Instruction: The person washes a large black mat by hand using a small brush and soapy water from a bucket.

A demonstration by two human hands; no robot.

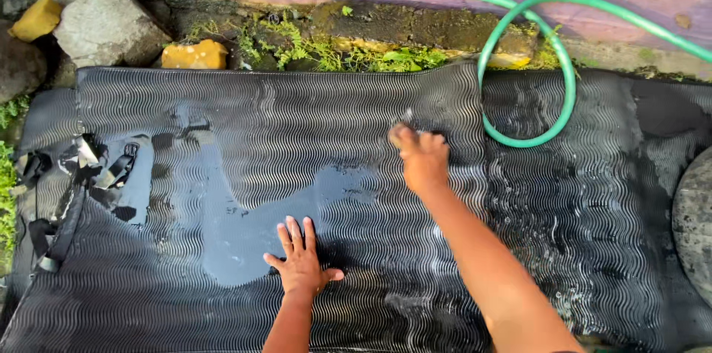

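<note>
A black ribbed rubber mat [222, 301] is lying wet on the ground, a puddle of water [245, 234] pooling near its middle. A green hose [528, 142] is looping over its far edge, and black straps [74, 182] are resting at its left edge.

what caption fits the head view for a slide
Left hand pressed flat on a wet black ribbed rubber mat, right hand reaching toward its far edge beside a looped green hose.

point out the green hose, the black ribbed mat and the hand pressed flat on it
green hose [567, 93], head view, right side of its loop
black ribbed mat [297, 116], head view, bare upper middle
left hand [300, 260], head view, back of the hand
</note>
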